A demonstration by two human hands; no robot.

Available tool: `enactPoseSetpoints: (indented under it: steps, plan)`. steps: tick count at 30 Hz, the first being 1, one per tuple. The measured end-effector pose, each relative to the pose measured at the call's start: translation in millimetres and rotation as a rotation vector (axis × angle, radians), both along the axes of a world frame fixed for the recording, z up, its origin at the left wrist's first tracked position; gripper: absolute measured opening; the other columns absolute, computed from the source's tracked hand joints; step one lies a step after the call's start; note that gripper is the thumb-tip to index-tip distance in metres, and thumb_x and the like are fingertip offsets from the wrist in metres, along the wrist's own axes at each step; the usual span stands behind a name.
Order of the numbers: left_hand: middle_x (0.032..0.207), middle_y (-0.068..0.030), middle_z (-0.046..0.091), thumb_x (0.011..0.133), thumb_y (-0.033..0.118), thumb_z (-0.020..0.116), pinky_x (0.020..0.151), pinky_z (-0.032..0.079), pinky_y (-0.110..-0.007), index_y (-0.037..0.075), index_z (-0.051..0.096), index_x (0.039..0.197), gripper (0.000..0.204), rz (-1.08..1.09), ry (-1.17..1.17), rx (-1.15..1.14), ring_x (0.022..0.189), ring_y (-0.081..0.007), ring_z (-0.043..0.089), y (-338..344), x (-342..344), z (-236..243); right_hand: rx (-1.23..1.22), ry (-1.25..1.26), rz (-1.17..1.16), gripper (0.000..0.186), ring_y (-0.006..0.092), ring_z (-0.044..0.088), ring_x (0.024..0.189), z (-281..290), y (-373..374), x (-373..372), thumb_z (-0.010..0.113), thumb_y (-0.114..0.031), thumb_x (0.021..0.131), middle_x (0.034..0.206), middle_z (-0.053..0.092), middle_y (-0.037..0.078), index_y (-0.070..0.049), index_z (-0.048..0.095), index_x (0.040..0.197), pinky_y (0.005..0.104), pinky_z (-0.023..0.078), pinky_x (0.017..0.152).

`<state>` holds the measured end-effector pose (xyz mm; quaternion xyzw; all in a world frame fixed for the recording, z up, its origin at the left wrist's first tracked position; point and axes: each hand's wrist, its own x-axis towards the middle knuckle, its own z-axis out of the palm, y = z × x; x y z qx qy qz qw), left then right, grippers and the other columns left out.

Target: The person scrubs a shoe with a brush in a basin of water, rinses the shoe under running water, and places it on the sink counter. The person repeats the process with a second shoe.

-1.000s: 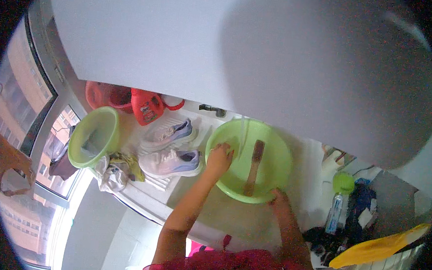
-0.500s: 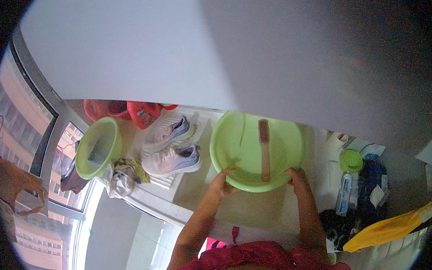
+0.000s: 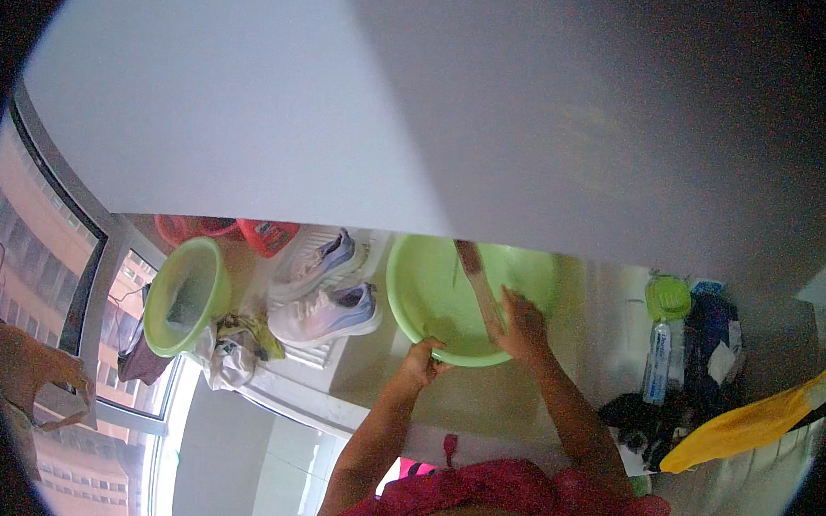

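Observation:
A wide light-green plastic basin [image 3: 408, 305] stands in front of me, its far rim cut off by a pale surface. My left hand [image 3: 422, 363] grips the near-left rim, thumb over the edge. Inside the basin slants a brown long-handled scrub brush [image 3: 482, 295], its bristle head at the far end. My right hand [image 3: 524, 329] is over the basin's near-right side, closed at the near end of the brush handle; the fingers partly hide the grip.
Left of the basin, a pair of pale sneakers [image 3: 324, 314] rests on a white ribbed board. Farther left are a smaller green basin [image 3: 184, 296], crumpled cloths [image 3: 235, 351] and red containers [image 3: 268, 237]. A clear bottle [image 3: 657, 363] and a yellow cloth [image 3: 748, 422] lie to the right.
My right hand has left the basin's right rim and moved inward to the brush handle. The brush now slants more, its head farther left. My left hand stays on the rim.

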<state>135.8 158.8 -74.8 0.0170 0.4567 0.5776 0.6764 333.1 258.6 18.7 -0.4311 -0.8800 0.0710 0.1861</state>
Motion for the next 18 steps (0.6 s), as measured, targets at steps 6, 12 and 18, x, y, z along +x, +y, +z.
enactPoseSetpoints:
  steps: [6,12,18]
  plan:
    - [0.094,-0.0164,0.053,0.075,0.007,0.052,0.053,0.054,-0.031,-0.001,0.041,0.105,0.033,0.082,0.124,0.072,0.07,-0.026,0.058,0,11,8,-0.313,0.002,-0.022,0.094,0.0418,0.047,0.103,-45,6,-38,0.064,-0.016,0.071,0.122,0.037,0.029,-0.012,-0.001,0.138,0.0466,0.039,0.085]
    - [0.096,-0.0137,0.053,0.075,0.009,0.052,0.052,0.053,-0.03,0.0,0.039,0.111,0.039,0.109,0.285,0.127,0.074,-0.0241,0.057,-1,16,-7,-0.191,0.144,-0.108,0.083,0.0412,0.052,0.09,-52,10,-46,0.056,-0.009,0.076,0.11,0.043,0.029,-0.014,0.002,0.138,0.0463,0.045,0.072]
    - [0.096,-0.0115,0.053,0.076,0.016,0.054,0.046,0.048,-0.03,0.003,0.04,0.113,0.042,0.171,0.451,0.134,0.07,-0.0215,0.055,-3,25,20,-0.283,0.068,-0.168,0.063,0.0387,0.056,0.076,-23,7,-18,0.051,-0.017,0.083,0.09,0.052,0.024,-0.026,0.018,0.136,0.0473,0.046,0.064]
